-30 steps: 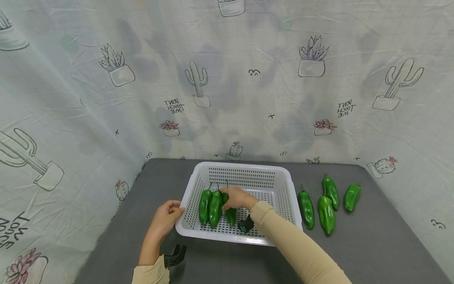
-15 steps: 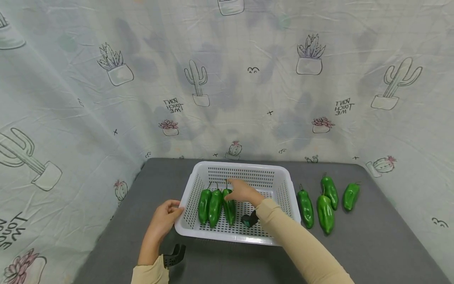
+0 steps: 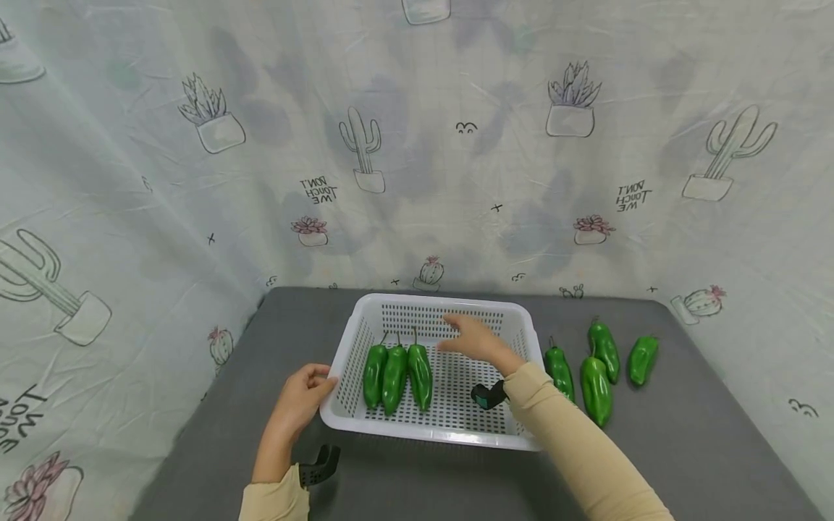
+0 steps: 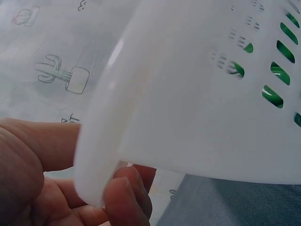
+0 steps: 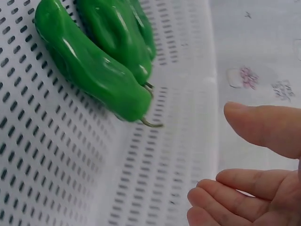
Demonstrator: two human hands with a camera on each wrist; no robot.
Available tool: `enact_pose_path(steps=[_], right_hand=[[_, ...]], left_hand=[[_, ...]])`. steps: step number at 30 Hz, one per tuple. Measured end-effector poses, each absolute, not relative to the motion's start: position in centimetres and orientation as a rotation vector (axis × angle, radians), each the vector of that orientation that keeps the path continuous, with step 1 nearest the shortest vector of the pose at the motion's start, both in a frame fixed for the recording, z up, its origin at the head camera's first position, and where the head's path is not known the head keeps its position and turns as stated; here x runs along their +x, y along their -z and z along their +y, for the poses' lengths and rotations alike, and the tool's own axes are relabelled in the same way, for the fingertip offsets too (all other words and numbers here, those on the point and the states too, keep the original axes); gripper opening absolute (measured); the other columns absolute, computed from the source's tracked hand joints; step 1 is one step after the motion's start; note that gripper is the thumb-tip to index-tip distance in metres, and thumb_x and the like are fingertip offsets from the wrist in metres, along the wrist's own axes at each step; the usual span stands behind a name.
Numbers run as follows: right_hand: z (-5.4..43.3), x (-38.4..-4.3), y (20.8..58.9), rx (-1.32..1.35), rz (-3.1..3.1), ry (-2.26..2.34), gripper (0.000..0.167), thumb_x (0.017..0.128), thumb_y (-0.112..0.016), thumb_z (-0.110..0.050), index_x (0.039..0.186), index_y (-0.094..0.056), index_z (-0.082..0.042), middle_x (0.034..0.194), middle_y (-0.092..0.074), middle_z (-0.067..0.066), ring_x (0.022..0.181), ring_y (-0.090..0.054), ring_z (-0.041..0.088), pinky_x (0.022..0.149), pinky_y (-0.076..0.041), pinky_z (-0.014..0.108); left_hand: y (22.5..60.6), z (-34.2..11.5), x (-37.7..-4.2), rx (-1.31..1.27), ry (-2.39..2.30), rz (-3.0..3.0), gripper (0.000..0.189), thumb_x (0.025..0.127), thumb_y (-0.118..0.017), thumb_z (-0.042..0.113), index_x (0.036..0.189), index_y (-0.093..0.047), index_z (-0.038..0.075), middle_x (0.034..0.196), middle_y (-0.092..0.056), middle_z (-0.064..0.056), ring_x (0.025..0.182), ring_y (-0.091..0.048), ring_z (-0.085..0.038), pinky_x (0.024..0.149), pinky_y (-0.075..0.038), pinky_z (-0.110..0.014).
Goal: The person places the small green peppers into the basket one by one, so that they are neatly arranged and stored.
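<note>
A white perforated plastic basket stands on the dark grey table, with three long green peppers side by side in its left half, stems toward the back. My left hand pinches the basket's left rim; the left wrist view shows thumb and curled fingers on either side of the rim. Over the right half of the basket, my right hand is raised with thumb and fingers spread apart, holding nothing. In the right wrist view, the nearest pepper lies apart from that hand.
Several more green peppers lie on the table to the right of the basket, one partly hidden by the right sleeve. A pale cloth printed with cacti hangs behind and beside the table.
My right hand has let go of the rightmost pepper in the basket, risen and drawn back to the right. That pepper now lies beside the other two. The left hand stays at the rim.
</note>
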State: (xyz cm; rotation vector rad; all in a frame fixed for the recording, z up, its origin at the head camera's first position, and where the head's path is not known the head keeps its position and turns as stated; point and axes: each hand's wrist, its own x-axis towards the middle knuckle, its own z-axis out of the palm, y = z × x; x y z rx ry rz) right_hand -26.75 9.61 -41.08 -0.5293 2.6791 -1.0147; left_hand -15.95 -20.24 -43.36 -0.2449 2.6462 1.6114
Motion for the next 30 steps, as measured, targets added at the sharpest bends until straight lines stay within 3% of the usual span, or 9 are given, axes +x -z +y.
enact_pose_path(steps=[17, 24, 30], right_hand=[[18.8, -26.3, 36.7, -0.570, 2.776, 1.220, 0.063, 0.094, -0.060, -0.029, 0.144, -0.035, 0.001, 0.146, -0.038, 0.023, 0.132, -0.038, 0.042, 0.104, -0.036, 0.050], [24.0, -26.0, 36.7, -0.455, 2.931, 1.255, 0.060, 0.095, -0.057, -0.030, 0.143, -0.037, 0.000, 0.144, -0.041, 0.025, 0.130, -0.040, 0.042, 0.102, -0.036, 0.054], [28.9, -25.7, 38.9, -0.327, 3.142, 1.288, 0.050, 0.098, -0.052, -0.030, 0.138, -0.045, -0.001, 0.138, -0.048, 0.024, 0.123, -0.046, 0.043, 0.096, -0.040, 0.052]], left_hand=[[43.2, -20.3, -16.3, -0.255, -1.632, 2.631, 0.032, 0.094, -0.055, 0.009, 0.121, -0.052, -0.008, 0.095, -0.066, -0.020, 0.082, -0.063, -0.022, 0.068, -0.048, -0.031], [43.1, -20.3, -16.2, -0.257, -1.608, 2.633, 0.033, 0.094, -0.056, 0.010, 0.122, -0.052, -0.007, 0.095, -0.066, -0.019, 0.084, -0.063, -0.024, 0.069, -0.049, -0.033], [43.2, -20.3, -16.1, -0.261, -1.617, 2.618, 0.032, 0.094, -0.056, 0.009, 0.121, -0.052, -0.007, 0.095, -0.066, -0.019, 0.083, -0.064, -0.023, 0.069, -0.049, -0.033]])
